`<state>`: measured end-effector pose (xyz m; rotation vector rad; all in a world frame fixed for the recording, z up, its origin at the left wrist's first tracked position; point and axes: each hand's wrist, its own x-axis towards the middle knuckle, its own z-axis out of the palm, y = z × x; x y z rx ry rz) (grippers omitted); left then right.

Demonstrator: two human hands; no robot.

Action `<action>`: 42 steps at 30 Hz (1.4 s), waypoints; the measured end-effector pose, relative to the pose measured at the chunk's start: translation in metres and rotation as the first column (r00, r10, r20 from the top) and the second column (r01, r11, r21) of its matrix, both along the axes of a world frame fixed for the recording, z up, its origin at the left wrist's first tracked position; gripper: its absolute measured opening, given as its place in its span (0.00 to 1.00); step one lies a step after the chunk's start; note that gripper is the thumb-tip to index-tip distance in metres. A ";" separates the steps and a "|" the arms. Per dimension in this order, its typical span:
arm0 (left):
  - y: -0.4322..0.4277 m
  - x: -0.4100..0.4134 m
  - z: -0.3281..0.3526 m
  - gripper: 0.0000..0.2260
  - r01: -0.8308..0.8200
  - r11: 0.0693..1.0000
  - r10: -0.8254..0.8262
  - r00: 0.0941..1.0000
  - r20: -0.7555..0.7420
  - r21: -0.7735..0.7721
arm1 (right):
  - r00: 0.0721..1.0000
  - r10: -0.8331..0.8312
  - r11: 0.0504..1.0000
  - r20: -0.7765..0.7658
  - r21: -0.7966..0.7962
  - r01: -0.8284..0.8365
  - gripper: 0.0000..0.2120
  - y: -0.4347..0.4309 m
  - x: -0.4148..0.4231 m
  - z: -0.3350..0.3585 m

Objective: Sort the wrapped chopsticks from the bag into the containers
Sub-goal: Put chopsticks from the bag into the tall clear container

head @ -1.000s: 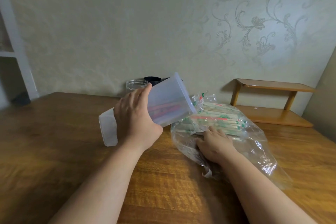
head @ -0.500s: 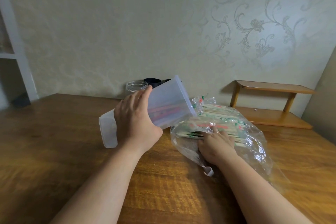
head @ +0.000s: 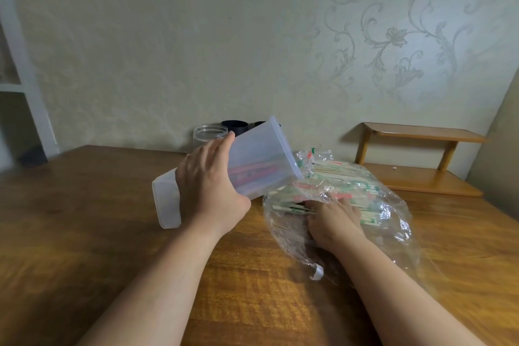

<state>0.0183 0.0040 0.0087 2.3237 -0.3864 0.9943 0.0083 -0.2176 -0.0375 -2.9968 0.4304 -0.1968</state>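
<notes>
From where I stand, the right hand (head: 334, 222) is inside the crinkled bag (head: 393, 222). Glare on the plastic hides its fingertips among the wrapped chopsticks (head: 337, 174), so I cannot tell whether it grips any. The left hand (head: 207, 185), wrapped round the tilted container (head: 261, 157), covers its middle, and the contents show only as a reddish smear through the cloudy wall. Behind it a black cup (head: 234, 126) is mostly hidden, and a pale speck (head: 394, 167) on the wooden shelf (head: 421, 132) is too small to name.

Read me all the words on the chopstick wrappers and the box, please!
No text can be read anywhere.
Wrappers in the bag: green and red print, too blurred to read.
Red wrappers in the container: print blurred through the plastic.
Jar: no label shows.
</notes>
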 end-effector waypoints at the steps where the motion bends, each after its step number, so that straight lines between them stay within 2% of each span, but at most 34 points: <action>1: 0.000 0.000 0.000 0.46 -0.001 1.000 0.001 1.000 0.001 0.002 | 1.000 -0.002 1.000 -0.006 0.004 0.002 0.23 -0.001 0.001 0.000; 7: 0.000 0.000 0.001 0.47 -0.002 1.000 0.002 1.000 -0.001 0.006 | 0.998 -0.028 0.999 -0.053 0.017 0.029 0.20 -0.001 0.002 -0.001; 13: 0.000 0.000 0.000 0.47 -0.004 1.000 0.004 1.000 -0.005 0.009 | 1.000 0.015 1.000 -0.014 0.016 -0.014 0.18 0.000 -0.001 0.002; 17: 0.000 0.000 0.000 0.47 -0.002 1.000 0.002 1.000 -0.010 0.010 | 0.996 0.010 1.000 -0.088 -0.026 -0.012 0.23 -0.001 0.002 -0.002; 23: 0.000 0.001 0.000 0.47 -0.004 1.000 0.004 1.000 -0.008 0.015 | 0.996 -0.009 0.999 -0.094 -0.044 0.005 0.25 0.000 -0.001 0.001; 35: 0.000 0.001 0.000 0.46 -0.008 1.000 0.008 1.000 0.004 0.021 | 0.997 0.001 1.000 -0.072 -0.021 -0.003 0.19 -0.001 -0.001 0.003; 42: 0.000 0.001 -0.001 0.46 -0.002 1.000 0.002 1.000 -0.008 0.023 | 0.997 -0.007 1.000 -0.072 -0.003 0.007 0.20 -0.003 -0.002 0.001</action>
